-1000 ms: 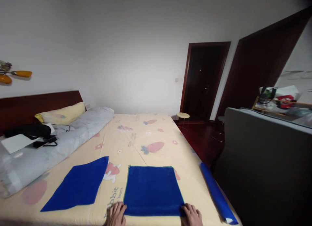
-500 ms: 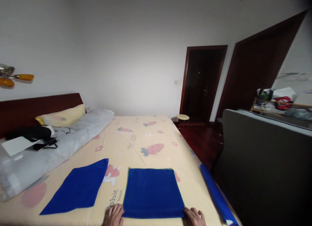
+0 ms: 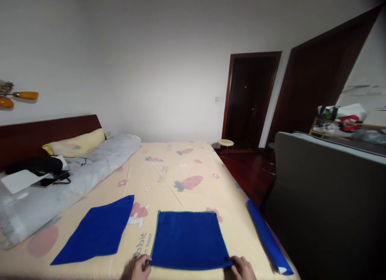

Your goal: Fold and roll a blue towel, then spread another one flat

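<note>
Head view: a blue square towel (image 3: 189,239) with a thin green hem lies flat on the strawberry-print bedsheet (image 3: 181,167), near the bed's near edge; the left hand (image 3: 138,268) pinches its near left corner; the right hand (image 3: 242,268) pinches its near right corner; a 2nd blue towel (image 3: 96,231) lies to the left; a rolled blue towel (image 3: 267,237) lies along the right edge.

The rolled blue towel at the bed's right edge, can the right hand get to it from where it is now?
Probably yes. The right hand sits at the near right corner of the flat blue towel, and only bare bedsheet lies between it and the rolled blue towel. Nothing stands in the way.
</note>
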Demonstrator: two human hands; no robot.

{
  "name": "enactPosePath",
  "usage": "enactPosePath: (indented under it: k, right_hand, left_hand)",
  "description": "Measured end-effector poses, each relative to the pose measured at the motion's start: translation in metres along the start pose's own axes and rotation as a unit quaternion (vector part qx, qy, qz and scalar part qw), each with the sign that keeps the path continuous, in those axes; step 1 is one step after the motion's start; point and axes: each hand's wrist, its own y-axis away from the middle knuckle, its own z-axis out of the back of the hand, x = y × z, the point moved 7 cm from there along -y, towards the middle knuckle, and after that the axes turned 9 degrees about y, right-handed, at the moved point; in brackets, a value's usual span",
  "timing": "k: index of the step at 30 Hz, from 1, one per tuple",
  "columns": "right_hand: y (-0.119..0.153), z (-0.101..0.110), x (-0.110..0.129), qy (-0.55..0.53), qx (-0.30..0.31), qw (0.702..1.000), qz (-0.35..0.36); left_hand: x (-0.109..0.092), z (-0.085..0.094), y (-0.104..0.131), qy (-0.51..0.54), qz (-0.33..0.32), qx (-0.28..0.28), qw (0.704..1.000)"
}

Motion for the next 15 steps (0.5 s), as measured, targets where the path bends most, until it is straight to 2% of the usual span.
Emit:
enactPosePath:
  k: [2, 7, 12, 15]
  right_hand:
    - [-0.012, -0.004, -0.002, -0.024, -0.007, 0.999, -0.034]
    - [-0.031, -0.001, 0.006, -0.008, -0.058, 0.997, -0.046]
    - [-0.028, -0.006, 0.014, 0.129, -0.09, 0.988, 0.01]
    - [-0.023, -0.008, 0.014, 0.187, -0.14, 0.972, 0.023]
  left_hand:
    - [0.005, -0.005, -0.012, 0.015, 0.048, 0.004, 0.999]
    - [-0.004, -0.008, -0.033, -0.03, 0.074, 0.004, 0.997]
    - [-0.016, -0.016, -0.029, -0.118, 0.085, 0.009, 0.989]
    - [-0.028, -0.018, -0.019, -0.215, 0.082, -0.019, 0.973]
